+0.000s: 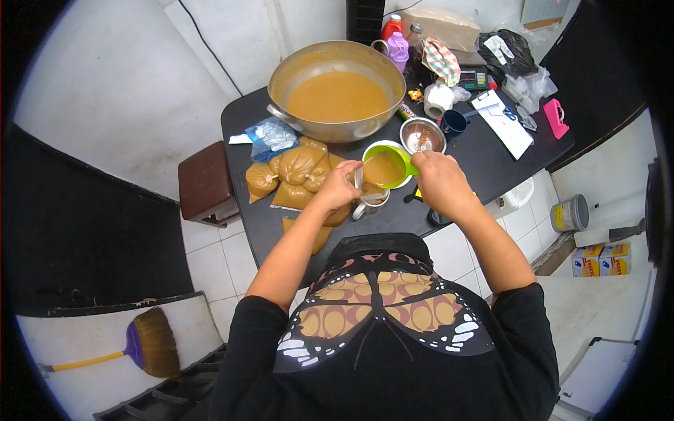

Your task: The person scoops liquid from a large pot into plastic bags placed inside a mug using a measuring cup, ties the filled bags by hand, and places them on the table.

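Note:
My right hand point(444, 184) is closed on a lime-green scoop point(406, 156) holding thin brown sauce, tilted over a metal mug point(370, 203). Fingers of my left hand point(340, 188) pinch the rim of a clear plastic bag point(359, 177) that sits in the mug, with some brown sauce inside it. Partly behind the scoop is a white-rimmed bowl point(380, 145). Several tied bags of brown sauce point(300, 165) lie on the table left of my left hand, some partly hidden by my forearm. Beyond them stands a large metal pot point(337, 130) of the same sauce.
A steel bowl point(423, 133), dark mug point(453, 122), toilet roll point(438, 99) and clipboard point(503, 125) lie to the right on the black table point(243, 111). Blue plastic packaging point(272, 136) lies left of the pot. Beside the table's left edge stands a brown stool point(206, 177).

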A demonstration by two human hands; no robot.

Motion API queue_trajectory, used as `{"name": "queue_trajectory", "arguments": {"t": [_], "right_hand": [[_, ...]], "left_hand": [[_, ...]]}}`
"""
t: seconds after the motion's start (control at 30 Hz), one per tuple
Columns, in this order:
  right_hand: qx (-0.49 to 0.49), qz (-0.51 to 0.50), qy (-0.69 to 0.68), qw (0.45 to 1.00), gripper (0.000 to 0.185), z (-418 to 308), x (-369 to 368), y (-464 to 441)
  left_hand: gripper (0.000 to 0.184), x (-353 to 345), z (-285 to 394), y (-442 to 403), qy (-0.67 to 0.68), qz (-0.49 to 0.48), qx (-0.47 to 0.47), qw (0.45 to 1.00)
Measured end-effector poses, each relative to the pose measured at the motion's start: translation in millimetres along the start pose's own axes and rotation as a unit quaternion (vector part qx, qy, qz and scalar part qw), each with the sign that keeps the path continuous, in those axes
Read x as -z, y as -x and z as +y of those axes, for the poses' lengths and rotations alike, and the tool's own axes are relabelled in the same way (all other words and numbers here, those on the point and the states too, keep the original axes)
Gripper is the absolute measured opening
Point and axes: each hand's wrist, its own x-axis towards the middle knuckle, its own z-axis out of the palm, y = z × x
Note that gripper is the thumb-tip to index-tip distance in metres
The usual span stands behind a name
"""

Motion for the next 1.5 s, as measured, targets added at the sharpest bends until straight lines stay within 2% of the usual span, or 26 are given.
{"name": "queue_trajectory", "arguments": {"t": [0.13, 0.3, 0.4, 0.5, 0.6, 0.7, 0.83, 1.0, 1.23, 1.5], "right_hand": [[0.021, 0.016, 0.044, 0.999, 0.020, -1.7, -0.3, 2.7], [0.039, 0.046, 0.078, 0.995, 0.016, -3.5, -1.1, 5.2], [0.049, 0.061, 0.101, 0.992, 0.012, -6.7, -0.7, 7.2], [0.060, 0.072, 0.112, 0.989, 0.010, -9.7, -0.8, 8.4], [0.068, 0.085, 0.119, 0.987, 0.009, -12.7, 0.1, 9.5], [0.075, 0.099, 0.131, 0.984, 0.009, -16.5, 1.3, 10.9], [0.092, 0.110, 0.152, 0.978, 0.009, -17.9, -0.8, 13.9], [0.104, 0.135, 0.137, 0.976, 0.009, -20.5, -3.2, 17.1], [0.121, 0.137, 0.168, 0.969, 0.011, -20.2, -1.9, 20.6], [0.129, 0.158, 0.129, 0.970, 0.009, -19.0, -2.8, 23.1]], "left_hand": [[0.067, -0.7, 2.4, 2.4, -0.012, 0.007, -0.012, 1.000], [0.067, -1.1, 2.6, 2.8, -0.017, 0.012, -0.023, 1.000], [0.067, -0.3, 9.8, 4.0, 0.049, 0.001, 0.021, 0.999], [0.066, -1.3, 5.5, 2.1, 0.039, 0.029, -0.016, 0.999], [0.066, 0.8, 16.5, 4.9, 0.070, 0.012, 0.034, 0.997], [0.066, 0.7, 12.7, 2.9, 0.057, 0.015, 0.009, 0.998], [0.065, 1.4, 16.5, 4.3, 0.105, 0.002, 0.046, 0.993], [0.061, 3.8, 17.0, 3.7, 0.166, 0.004, 0.066, 0.984], [0.060, 3.7, 17.5, 3.2, 0.164, 0.013, 0.062, 0.984], [0.059, 6.1, 18.7, 3.7, 0.177, 0.005, 0.080, 0.981]]}}
